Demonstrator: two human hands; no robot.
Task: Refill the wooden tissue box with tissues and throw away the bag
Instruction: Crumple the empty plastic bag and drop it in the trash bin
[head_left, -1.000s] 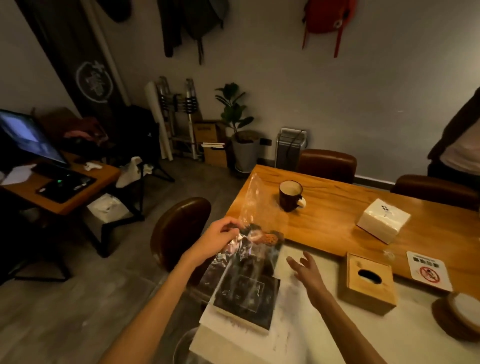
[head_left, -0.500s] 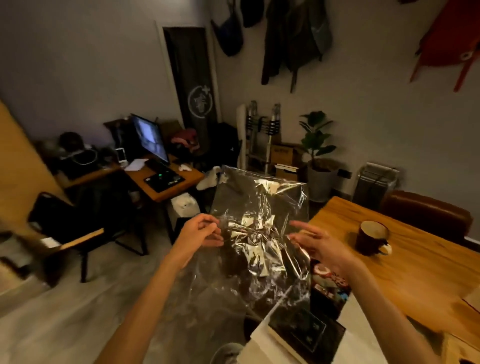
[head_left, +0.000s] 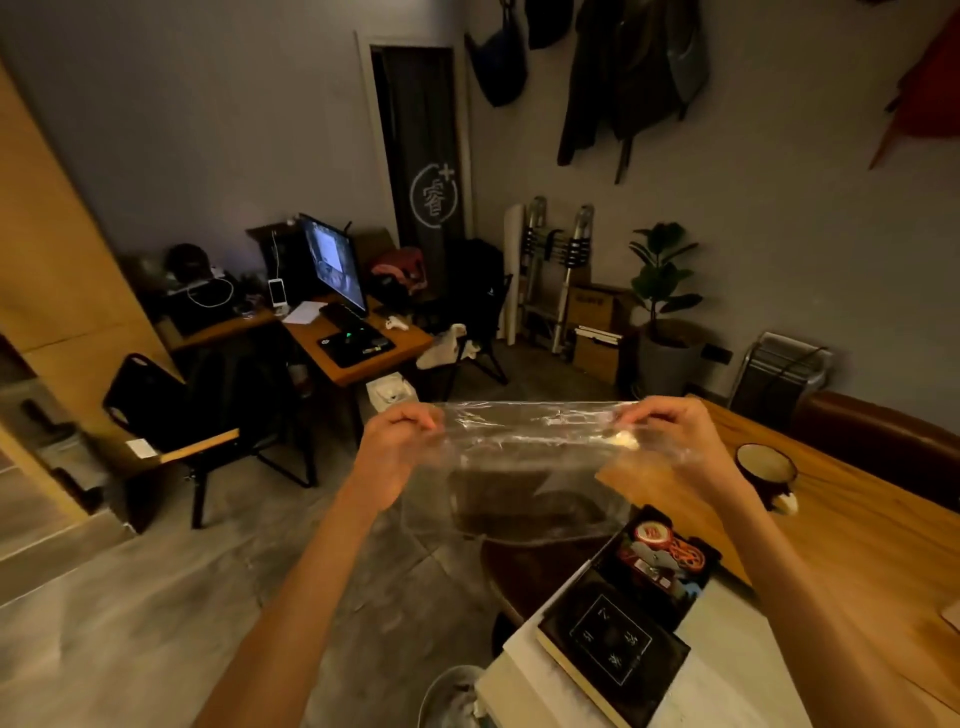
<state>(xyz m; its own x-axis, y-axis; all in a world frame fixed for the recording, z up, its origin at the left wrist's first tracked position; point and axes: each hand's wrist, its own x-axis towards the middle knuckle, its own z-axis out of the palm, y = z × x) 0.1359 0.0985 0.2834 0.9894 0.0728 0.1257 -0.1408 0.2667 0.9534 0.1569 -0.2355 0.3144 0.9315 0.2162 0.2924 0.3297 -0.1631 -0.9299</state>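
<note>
Holding the empty clear bag stretched flat between both hands, out past the table edge and over the floor. Left hand pinches the top-left corner, fingers closed tight on the film; right hand pinches the top-right corner the same way. We read the taut top edge as deliberate: pulling it flat likely squeezes air out and lines it up for folding or crumpling before disposal. Bag hangs free below the pinch line, touching nothing else we can see.

Wooden tissue box is out of view here, so we can't confirm the refill from this angle; the bag looks empty, so our guess is we're on the disposal step.

A bin rim shows at the bottom edge, just beside the table corner. Probably the target. Mug and dark book sit on the table, clear of the bag.

Risk: thin film, may spring back open.
</note>
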